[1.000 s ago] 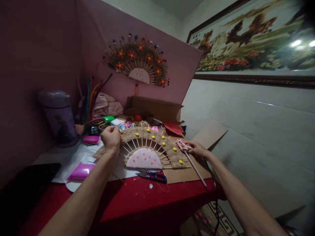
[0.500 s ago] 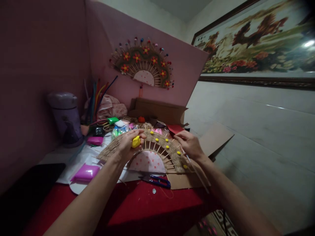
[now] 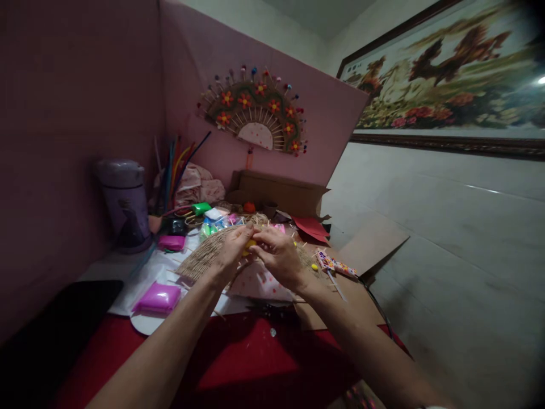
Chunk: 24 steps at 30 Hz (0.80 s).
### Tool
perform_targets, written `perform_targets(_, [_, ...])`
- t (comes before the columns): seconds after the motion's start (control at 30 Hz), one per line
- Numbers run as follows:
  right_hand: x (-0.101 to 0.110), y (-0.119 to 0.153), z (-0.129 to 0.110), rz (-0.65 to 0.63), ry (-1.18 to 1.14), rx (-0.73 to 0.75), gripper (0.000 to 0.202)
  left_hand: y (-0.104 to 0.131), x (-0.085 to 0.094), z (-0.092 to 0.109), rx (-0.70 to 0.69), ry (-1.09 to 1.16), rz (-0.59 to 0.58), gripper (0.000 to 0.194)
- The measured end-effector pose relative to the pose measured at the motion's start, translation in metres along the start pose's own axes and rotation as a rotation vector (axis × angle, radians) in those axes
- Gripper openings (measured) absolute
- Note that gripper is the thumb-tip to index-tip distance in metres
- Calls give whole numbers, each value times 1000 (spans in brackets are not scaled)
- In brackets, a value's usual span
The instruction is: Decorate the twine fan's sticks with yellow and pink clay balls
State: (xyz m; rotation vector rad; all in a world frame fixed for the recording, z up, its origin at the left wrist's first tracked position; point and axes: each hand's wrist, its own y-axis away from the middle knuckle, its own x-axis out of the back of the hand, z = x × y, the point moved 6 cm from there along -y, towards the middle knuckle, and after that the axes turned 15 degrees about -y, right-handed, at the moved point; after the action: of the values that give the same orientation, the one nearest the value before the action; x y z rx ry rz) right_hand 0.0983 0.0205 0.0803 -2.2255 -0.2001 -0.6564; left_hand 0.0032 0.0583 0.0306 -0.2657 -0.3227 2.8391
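Two hands (image 3: 233, 250) (image 3: 279, 255) hold yellow clay (image 3: 250, 245) near bulging magenta packets (image 3: 157, 298).

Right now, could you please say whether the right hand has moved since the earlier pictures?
Yes, leftward: a second ago the right hand was right of the red paper; now it is left of it, beside the left hand.

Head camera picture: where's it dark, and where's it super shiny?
In the head view, the left wall is dim and shadow darkens the red cloth; same head view, white glare marks the framed picture near its right edge and the near magenta packet shines.
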Motion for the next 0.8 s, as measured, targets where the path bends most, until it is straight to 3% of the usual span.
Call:
perform_targets(0.17, [7,1,2,-10,63,22,11,1,-5,-2,37,57,-85,32])
perform_targets(0.27, [7,3,4,-3,61,14,6,2,-7,0,70,85,-77,32])
perform_targets(0.47, [13,8,19,149,-238,-105,9,3,-3,3,124,189,24,31])
perform_targets(0.63, [21,7,14,186,-149,19,8,5,-5,6,91,118,-75,28])
perform_targets(0.8, [22,4,12,50,-143,27,12,4,-4,5,66,62,-80,22])
